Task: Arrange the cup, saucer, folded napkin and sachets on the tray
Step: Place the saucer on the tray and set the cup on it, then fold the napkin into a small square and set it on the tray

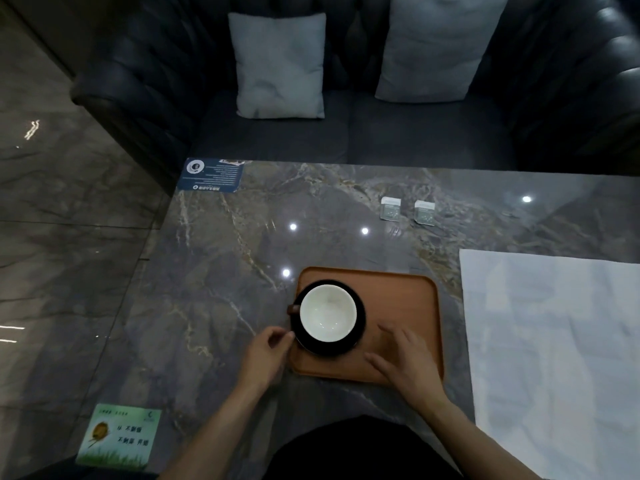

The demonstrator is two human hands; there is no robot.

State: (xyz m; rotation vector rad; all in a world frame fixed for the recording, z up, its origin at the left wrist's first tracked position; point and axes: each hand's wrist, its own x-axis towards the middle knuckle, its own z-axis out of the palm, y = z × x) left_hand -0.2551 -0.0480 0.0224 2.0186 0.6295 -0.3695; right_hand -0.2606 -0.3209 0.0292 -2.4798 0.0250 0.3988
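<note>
An orange-brown tray (pixel 408 296) lies on the marble table in front of me. At its left end stands a black saucer (pixel 360 327) with a white-lined cup (pixel 328 313) on it, the cup's handle pointing left. My left hand (pixel 268 351) touches the saucer's left rim with thumb and fingertips. My right hand (pixel 403 360) lies flat on the tray's near right part, fingers apart, holding nothing. Two small sachets (pixel 390 208) (pixel 424 211) lie side by side on the table beyond the tray. A large white napkin (pixel 554 341) is spread flat to the right.
A blue card (pixel 211 175) lies at the table's far left corner and a green card (pixel 119 436) at the near left corner. A dark sofa (pixel 346 133) with two grey cushions stands behind the table. Glossy floor lies to the left.
</note>
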